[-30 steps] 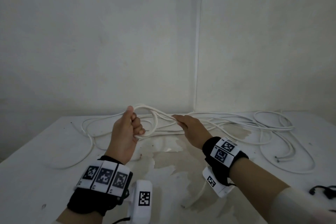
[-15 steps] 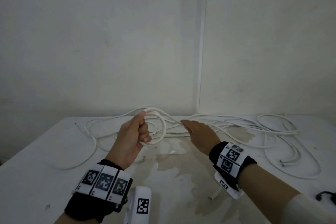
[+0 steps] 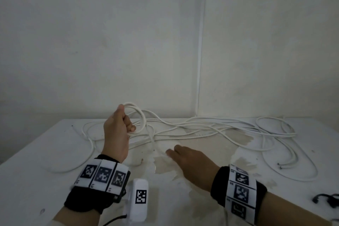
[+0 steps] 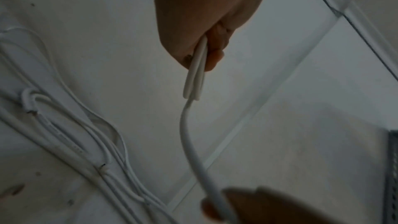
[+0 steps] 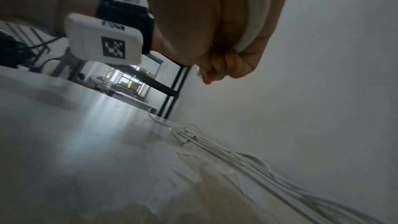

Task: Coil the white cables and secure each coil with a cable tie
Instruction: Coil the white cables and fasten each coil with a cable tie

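Coiling thin white round cable off the worn white table w/ peeling top.

Head view: left hand clenched round a small coil, raised above the tabletop; right hand low, fingers extended, grip unclear. Loose cable sprawls behind, tangled; black clips at the right edge. Left wrist: strands exit the fist; cable looks light, springy, smooth, so prob. best held at the crossing. Right wrist: fingers curled on cable; overlapping runs may snag.
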`<state>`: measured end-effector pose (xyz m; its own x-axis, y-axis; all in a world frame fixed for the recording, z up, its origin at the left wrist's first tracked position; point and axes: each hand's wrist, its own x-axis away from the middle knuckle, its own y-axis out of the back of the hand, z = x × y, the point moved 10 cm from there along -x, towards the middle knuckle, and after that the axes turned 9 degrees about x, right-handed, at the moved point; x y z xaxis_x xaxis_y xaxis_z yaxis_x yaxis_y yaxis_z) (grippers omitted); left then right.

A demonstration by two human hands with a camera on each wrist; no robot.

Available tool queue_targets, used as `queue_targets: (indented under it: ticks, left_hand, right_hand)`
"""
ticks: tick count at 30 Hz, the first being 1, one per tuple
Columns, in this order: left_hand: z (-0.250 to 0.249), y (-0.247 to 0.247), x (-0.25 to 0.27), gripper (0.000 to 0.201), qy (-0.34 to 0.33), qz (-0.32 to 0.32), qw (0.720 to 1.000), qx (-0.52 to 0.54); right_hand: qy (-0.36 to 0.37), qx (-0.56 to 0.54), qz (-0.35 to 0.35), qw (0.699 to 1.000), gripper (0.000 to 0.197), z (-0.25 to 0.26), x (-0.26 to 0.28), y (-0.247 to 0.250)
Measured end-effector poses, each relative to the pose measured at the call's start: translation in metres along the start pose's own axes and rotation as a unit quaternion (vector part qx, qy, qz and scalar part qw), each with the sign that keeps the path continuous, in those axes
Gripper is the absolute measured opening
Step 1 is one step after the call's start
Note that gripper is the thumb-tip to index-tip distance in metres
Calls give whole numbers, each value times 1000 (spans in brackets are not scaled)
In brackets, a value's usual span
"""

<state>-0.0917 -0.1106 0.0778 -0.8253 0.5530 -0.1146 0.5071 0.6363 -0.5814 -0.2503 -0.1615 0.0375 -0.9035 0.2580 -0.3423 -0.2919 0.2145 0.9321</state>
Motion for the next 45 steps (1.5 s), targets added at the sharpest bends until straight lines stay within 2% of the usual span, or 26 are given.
queue_targets:
  ticks: [2, 4, 7, 9, 10, 12, 14, 15, 18, 20, 24, 28, 32, 35, 38, 41, 45]
  left_hand:
    - [8, -10, 6, 35, -4, 28, 996, -82]
    - [19, -22, 15, 34, -5, 72, 982, -172]
    - [35, -32, 26, 38, 16, 135, 959, -248]
    - [42, -35, 33, 40, 33, 171, 942, -288]
    - [46, -38, 36, 41, 36, 193, 931, -309]
    - [52, -44, 47, 47, 44, 236, 914, -327]
    - [59, -50, 57, 54, 75, 261, 912, -308]
    - [63, -53, 62, 56, 102, 268, 914, -288]
    - [68, -62, 78, 54, 171, 281, 913, -242]
    - [65, -67, 82, 48, 167, 290, 911, -242]
    - [53, -71, 80, 40, 146, 276, 929, -199]
    - [55, -71, 79, 41, 167, 252, 946, -118]
    - [49, -69, 75, 49, 191, 218, 957, -23]
    - [38, -68, 70, 49, 168, 208, 963, -21]
    - [33, -67, 69, 43, 124, 211, 966, -89]
    - [31, -69, 67, 40, 70, 249, 947, -188]
    - [34, -64, 69, 38, 96, 289, 929, -213]
  right_hand:
    - [54, 73, -85, 992, 39, 18, 3, 14]
    - [83, 91, -128, 984, 34, 30, 2, 27]
    - [98, 85, -157, 979, 25, 38, -1, 54]
    - [100, 71, -181, 976, 8, 34, -1, 65]
    - [92, 50, -192, 976, 11, 29, -1, 71]
    - [74, -7, -191, 979, 17, 16, -4, 79]
    - [58, -18, -192, 980, 6, 7, -8, 85]
    - [47, -24, -195, 979, 12, 2, -10, 86]
    - [-3, -88, -204, 975, 24, -21, -13, 88]
    - [-43, -156, -206, 965, 32, -43, -13, 88]
    - [-58, -229, -205, 950, 28, -54, -12, 86]
    - [-118, -325, -177, 921, 22, -64, -9, 78]
    - [-105, -401, -142, 899, 23, -53, -8, 74]
    - [-107, -455, -130, 874, 27, -46, -6, 69]
    - [-114, -419, -153, 887, 30, -49, -2, 72]
    - [-131, -370, -152, 907, 30, -55, 0, 76]
    - [-133, -326, -128, 927, 23, -57, 1, 78]
